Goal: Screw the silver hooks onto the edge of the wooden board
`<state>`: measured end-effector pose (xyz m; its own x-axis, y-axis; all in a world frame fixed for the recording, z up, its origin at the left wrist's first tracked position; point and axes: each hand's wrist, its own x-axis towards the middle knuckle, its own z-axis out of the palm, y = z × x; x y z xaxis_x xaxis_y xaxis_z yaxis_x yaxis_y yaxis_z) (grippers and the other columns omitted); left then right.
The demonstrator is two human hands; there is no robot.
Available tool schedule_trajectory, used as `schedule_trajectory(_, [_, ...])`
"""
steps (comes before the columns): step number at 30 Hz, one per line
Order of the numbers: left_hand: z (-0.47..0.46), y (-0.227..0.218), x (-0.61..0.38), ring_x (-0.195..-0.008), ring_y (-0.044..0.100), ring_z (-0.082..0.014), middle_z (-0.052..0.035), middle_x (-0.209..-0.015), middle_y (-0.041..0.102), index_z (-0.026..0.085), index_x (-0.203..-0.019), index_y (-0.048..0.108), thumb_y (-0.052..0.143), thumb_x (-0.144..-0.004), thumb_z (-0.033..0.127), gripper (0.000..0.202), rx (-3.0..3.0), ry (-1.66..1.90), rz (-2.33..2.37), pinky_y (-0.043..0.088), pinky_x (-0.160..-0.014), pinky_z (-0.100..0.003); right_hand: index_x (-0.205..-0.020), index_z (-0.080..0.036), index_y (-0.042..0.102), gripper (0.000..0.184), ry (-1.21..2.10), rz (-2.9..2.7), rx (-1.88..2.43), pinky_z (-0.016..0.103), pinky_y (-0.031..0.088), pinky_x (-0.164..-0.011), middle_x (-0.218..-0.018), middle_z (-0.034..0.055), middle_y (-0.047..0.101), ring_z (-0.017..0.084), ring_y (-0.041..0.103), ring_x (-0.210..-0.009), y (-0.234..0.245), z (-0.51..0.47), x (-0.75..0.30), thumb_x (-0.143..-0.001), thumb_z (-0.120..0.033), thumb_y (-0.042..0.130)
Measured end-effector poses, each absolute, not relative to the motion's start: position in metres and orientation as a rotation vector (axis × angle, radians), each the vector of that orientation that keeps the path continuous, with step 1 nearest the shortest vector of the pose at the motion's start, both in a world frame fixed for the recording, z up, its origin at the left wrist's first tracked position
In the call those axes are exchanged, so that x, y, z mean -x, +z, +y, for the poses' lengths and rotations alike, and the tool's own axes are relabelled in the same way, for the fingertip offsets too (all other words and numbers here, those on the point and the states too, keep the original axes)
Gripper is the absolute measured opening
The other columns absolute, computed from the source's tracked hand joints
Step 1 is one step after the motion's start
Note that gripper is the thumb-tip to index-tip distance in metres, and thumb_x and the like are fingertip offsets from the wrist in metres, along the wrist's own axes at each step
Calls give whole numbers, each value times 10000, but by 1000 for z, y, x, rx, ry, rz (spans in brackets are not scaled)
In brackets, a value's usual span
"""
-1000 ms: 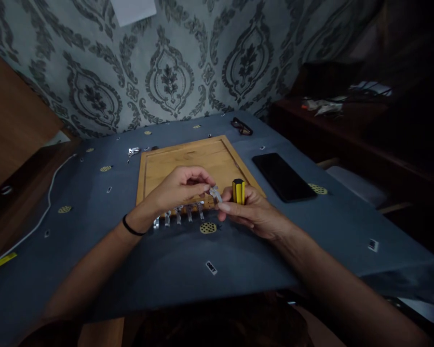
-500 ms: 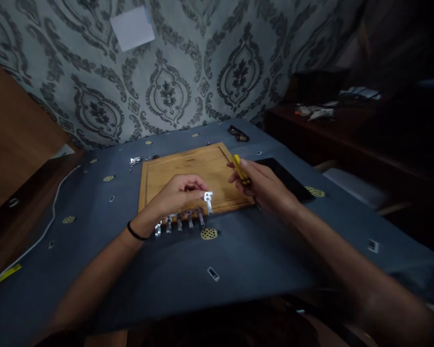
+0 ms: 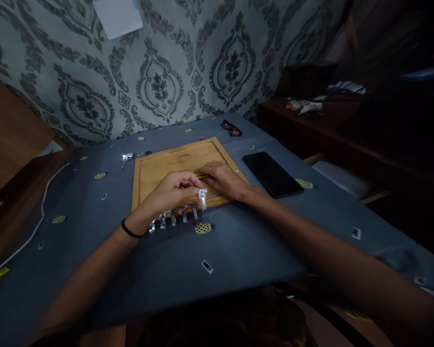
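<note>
The left hand [image 3: 175, 190] holds one clip [image 3: 203, 201], pinched at its upper end between the tips of the thumb and the fingers. The rest of the clip is free: it points down from the fingertips, toward the near edge of the board [image 3: 177, 159], just right of the row. The gap between these fingertips is narrow, only the metal being between them.

The right hand [image 3: 222, 180] is over the right part of the board, the palm turned down and the fingers bent. Under its fingertips a yellow tool [image 3: 201, 175] shows as a thin strip; I cannot tell if the fingers grip it or only cover it. The held clip is near these fingers, but apart from them.

Five clips [image 3: 184, 214] make a row along the board's near edge, beside the left wrist. The phone [image 3: 273, 174] lies beyond the board's right edge, and the glasses [image 3: 231, 128] lie past its far right corner.
</note>
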<state>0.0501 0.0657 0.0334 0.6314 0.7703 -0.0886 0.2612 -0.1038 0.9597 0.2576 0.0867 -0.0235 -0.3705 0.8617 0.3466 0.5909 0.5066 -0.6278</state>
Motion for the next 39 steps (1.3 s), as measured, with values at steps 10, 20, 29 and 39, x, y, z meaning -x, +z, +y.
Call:
schedule_trajectory(10, [68,27,-52,-575,586,-76,29,-677,639,151,-824,650,741,-750,237,145,-1632,568,861,455,-557,-191,-867,-184,717,312,781,-1758,1180,314,458,-695,-819,55,685,191,606,-784,-10,35,-265,-946,-458,589])
schedule_trajectory(20, [68,20,-53,-576,568,-77,23,-666,652,148,-827,636,706,-766,192,103,-1673,502,822,419,-574,-194,-710,-157,690,467,1370,-1523,1073,230,327,-477,-623,1,633,74,492,-509,-8,23,-257,-737,-606,814])
schedule_trajectory(29, [47,44,-47,-1083,625,-268,-73,-1119,721,187,-1107,665,791,-843,458,399,-2521,454,958,469,-889,-371,-680,-147,700,386,1518,-1367,1121,217,224,-400,-604,3,647,46,454,-443,-6,23,-261,-667,-477,899])
schedule_trajectory(39, [14,37,-61,-1120,591,-292,-89,-1228,696,165,-1339,502,779,-884,266,542,-2895,441,988,447,-912,-412,-703,-127,696,420,1518,-1329,1133,202,249,-418,-626,-4,645,37,459,-453,-3,23,-260,-640,-486,906])
